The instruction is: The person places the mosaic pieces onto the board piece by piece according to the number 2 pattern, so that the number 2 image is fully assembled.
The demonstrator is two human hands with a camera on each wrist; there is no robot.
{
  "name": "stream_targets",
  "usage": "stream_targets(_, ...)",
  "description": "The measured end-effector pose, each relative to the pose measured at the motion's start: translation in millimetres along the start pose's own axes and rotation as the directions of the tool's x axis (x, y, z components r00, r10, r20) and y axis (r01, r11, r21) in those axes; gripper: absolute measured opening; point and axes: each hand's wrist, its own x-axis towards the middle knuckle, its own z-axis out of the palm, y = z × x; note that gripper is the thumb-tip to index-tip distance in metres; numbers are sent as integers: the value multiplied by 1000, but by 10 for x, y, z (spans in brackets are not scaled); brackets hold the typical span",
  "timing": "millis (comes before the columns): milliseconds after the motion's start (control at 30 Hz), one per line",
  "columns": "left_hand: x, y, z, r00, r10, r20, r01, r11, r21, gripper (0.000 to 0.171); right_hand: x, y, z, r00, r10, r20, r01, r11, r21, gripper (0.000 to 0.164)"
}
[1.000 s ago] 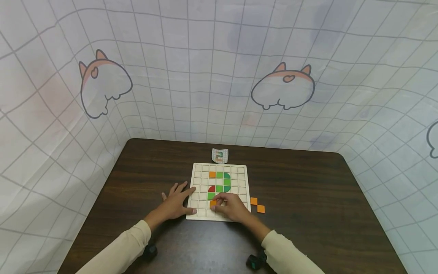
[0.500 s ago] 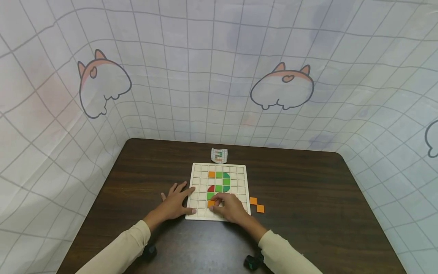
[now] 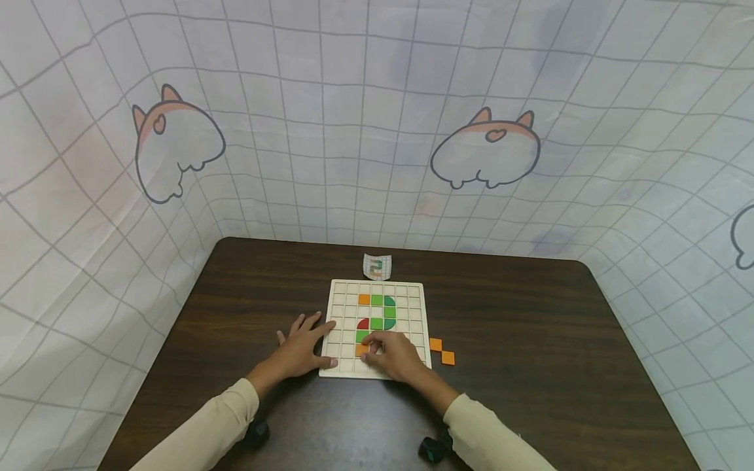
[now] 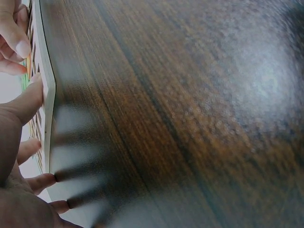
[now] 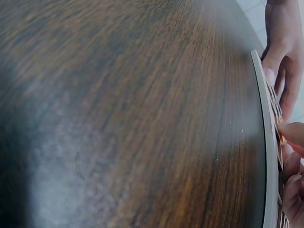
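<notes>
A cream grid board (image 3: 415, 304) lies on the dark table. Orange, green and red tiles form a shape on it. My right hand (image 3: 397, 356) is over its lower part, thumb and forefinger pinching an orange tile (image 3: 361, 350) in the cell below a green tile (image 3: 362, 335). Those fingers partly cover the orange tile. At the board's left edge my left hand (image 3: 299, 350) is spread, thumb and forefinger on the board and the other fingers on the table. The left wrist view shows the left thumb (image 4: 31, 99) on the board's edge.
Two loose orange tiles (image 3: 436, 345) lie just right of the board, corner to corner. Behind it is a small paper card (image 3: 377, 267) printed with a coloured pattern. Dark objects (image 3: 432, 450) are near the forearms. A white grid-patterned cloth (image 3: 365, 131) surrounds the table.
My right hand has moved slightly left with the orange tile, which now lines up below the green tile. The left hand stays in place.
</notes>
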Motion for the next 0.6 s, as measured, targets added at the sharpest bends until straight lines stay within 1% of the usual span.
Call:
stream_targets(267,6,-8,4,1000,-3,-1,3,1000,-3,81,5,-2,-15,1000,-3,10,3,1000,3,17)
stream_targets(500,8,-11,15,1000,-9,-1,9,1000,1,81,-28,17,-92,999,-25,38,22,997,72,20)
stream_targets(600,8,-4,15,1000,-7,-4,7,1000,2,81,-54,72,-143,998,-43,36,40,995,96,21)
